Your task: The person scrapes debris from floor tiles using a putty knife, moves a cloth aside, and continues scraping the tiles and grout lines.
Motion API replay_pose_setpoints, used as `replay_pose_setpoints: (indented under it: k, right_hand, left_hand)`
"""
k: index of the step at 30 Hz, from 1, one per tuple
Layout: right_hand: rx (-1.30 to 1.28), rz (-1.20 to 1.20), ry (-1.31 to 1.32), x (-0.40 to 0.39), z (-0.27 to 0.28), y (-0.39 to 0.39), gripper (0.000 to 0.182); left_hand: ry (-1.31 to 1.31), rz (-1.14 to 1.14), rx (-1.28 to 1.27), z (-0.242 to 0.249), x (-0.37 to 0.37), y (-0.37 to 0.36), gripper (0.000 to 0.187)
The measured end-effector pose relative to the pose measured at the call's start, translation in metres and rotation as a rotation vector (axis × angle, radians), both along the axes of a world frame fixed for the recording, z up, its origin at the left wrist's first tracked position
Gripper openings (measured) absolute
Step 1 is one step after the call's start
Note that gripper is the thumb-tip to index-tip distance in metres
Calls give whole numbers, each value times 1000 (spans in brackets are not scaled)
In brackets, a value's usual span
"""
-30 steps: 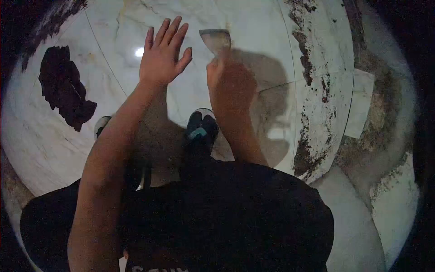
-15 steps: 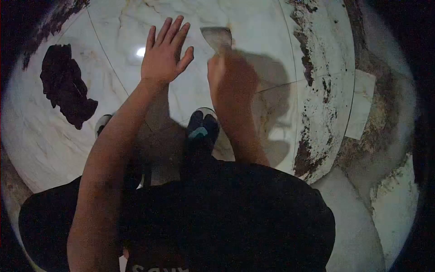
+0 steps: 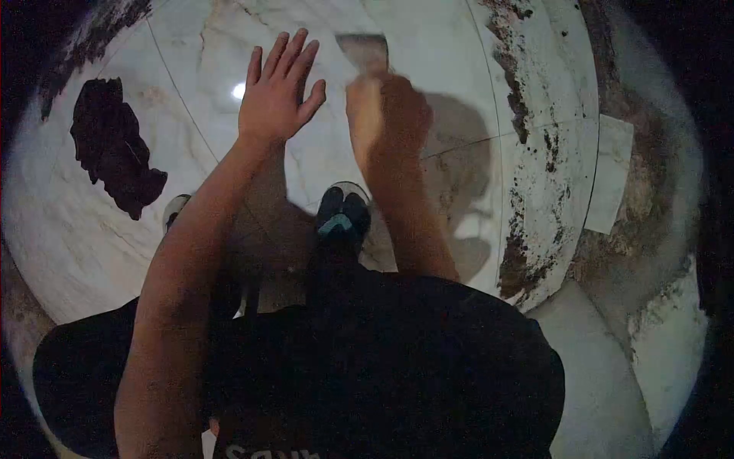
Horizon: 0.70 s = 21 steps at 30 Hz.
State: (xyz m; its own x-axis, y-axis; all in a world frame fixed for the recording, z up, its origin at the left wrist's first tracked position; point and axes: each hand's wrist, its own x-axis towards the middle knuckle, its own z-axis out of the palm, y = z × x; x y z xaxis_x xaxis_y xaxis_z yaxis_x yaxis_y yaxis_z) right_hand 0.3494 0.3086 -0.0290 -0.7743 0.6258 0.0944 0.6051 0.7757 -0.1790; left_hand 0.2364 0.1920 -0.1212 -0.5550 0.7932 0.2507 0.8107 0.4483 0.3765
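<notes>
My right hand (image 3: pixel 388 115) is closed around the handle of a scraper (image 3: pixel 364 52), whose wide flat blade points away from me against the marble-look tiles. The handle itself is mostly hidden in my fist, and the blade is slightly blurred. My left hand (image 3: pixel 278 96) lies flat on the tiled floor (image 3: pixel 428 46), fingers spread, a little to the left of the scraper, holding nothing. Below the hands, a dark shoe (image 3: pixel 342 208) stands on the tiles.
A crumpled dark cloth (image 3: pixel 118 149) lies on the left. Along the right runs a pale strip with dark crumbly dirt (image 3: pixel 524 245). Beyond it, a loose tile piece (image 3: pixel 609 174) rests on rough brown ground. The other shoe (image 3: pixel 176 208) shows partly behind my left arm.
My right hand has pushed the scraper slightly forward, away from me, and a touch to the left. My left hand has stayed in place.
</notes>
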Motion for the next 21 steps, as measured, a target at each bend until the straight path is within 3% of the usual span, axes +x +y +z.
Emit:
replay_pose_setpoints:
  k: [2,6,7,10,14,17,19,21]
  right_hand:
    - [10,52,157,-29,0,23,20]
    - [-107,47,38,-44,18,38,20]
    - [90,77,143,-30,15,28,20]
    - [206,142,31,18,2,-1,19]
    - [57,11,-17,14,-2,-6,21]
    - [247,93,72,-26,1,23,22]
    - [-44,38,-71,-45,5,39,23]
    - [37,63,57,-32,10,29,23]
  left_hand:
    - [37,-21,-47,-3,-2,1,62]
    - [52,-3,-95,-4,-2,1,63]
    - [48,-10,-78,-3,-2,1,63]
    - [39,10,-99,-4,-2,-2,63]
    - [39,-21,-76,-5,-2,-1,63]
    - [57,-8,-96,-5,-1,1,62]
    - [52,-13,-99,-3,-1,2,62]
    - [34,-7,-98,-2,-2,1,62]
